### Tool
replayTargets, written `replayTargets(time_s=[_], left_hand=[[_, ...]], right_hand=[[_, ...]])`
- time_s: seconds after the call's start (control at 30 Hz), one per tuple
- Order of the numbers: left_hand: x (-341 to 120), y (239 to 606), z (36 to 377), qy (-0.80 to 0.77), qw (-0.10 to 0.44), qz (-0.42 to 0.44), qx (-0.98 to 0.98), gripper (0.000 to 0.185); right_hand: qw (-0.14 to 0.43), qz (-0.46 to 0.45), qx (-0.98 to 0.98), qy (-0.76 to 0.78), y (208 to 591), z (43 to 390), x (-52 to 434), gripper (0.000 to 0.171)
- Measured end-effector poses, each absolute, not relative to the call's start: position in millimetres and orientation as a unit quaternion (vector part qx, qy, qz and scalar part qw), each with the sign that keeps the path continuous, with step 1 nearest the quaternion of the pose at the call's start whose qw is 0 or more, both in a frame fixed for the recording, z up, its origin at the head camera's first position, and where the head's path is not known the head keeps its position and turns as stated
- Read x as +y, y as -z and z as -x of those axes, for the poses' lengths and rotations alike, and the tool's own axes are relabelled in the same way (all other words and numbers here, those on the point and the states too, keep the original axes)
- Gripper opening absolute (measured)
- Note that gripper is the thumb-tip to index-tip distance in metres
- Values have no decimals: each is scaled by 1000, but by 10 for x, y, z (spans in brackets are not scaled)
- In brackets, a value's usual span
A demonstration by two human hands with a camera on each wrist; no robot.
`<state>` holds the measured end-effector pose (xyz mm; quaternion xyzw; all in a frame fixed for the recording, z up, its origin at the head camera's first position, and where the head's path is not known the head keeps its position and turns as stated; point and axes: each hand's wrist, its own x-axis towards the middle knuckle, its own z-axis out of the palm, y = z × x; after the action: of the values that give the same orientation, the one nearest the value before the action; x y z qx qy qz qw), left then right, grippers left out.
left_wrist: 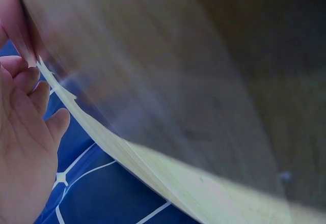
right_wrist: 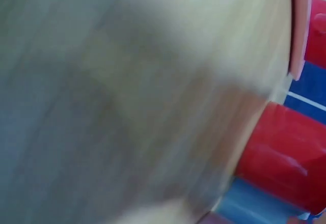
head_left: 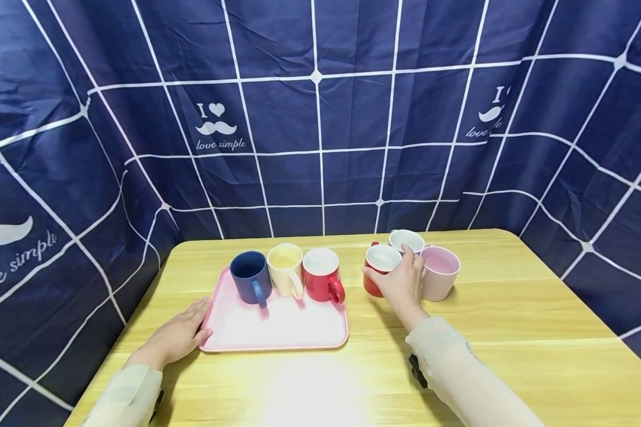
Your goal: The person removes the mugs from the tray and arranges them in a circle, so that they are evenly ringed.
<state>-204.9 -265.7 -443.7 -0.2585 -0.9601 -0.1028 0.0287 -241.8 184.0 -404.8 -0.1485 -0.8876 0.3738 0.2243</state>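
My right hand (head_left: 406, 281) spans a red mug (head_left: 373, 283) with a white inside, thumb on its left side and fingers over the right rim. That mug (right_wrist: 285, 158) stands upright at the right of the wrist view. Behind my fingers is a light blue mug (head_left: 406, 240), white inside, partly hidden. A pink mug (head_left: 440, 279) stands just right of the hand. My left hand (head_left: 178, 335) rests along the left edge of a pink tray (head_left: 272, 332), fingers nearly straight and thumb at the rim. In the left wrist view, that hand (left_wrist: 25, 132) touches the tray's edge.
On the tray stand a dark blue mug (head_left: 250, 279), a cream mug (head_left: 284, 276) and a second red mug (head_left: 320, 281), their handles turned toward the front. The wooden table (head_left: 513, 332) is surrounded by a blue curtain (head_left: 352, 118) with white lines.
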Motion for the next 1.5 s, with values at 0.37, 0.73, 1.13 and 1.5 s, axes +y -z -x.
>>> replayTargets(time_s=[0.37, 0.73, 1.13, 1.5], left_hand=[[-2668, 4449, 2052, 103, 27, 256, -961, 57], [-2668, 4455, 2047, 103, 26, 254, -961, 57], [-2644, 4431, 2054, 100, 22, 252, -962, 58], [-2656, 4444, 2055, 99, 28, 255, -961, 57]], right_hand=[[255, 72, -884, -384, 3821, 2387, 1669, 84], [199, -27, -892, -405, 3883, 2274, 1484, 70], [117, -33, -896, -427, 4049, 2192, 1327, 56], [23, -24, -878, -477, 4171, 2213, 1246, 24]])
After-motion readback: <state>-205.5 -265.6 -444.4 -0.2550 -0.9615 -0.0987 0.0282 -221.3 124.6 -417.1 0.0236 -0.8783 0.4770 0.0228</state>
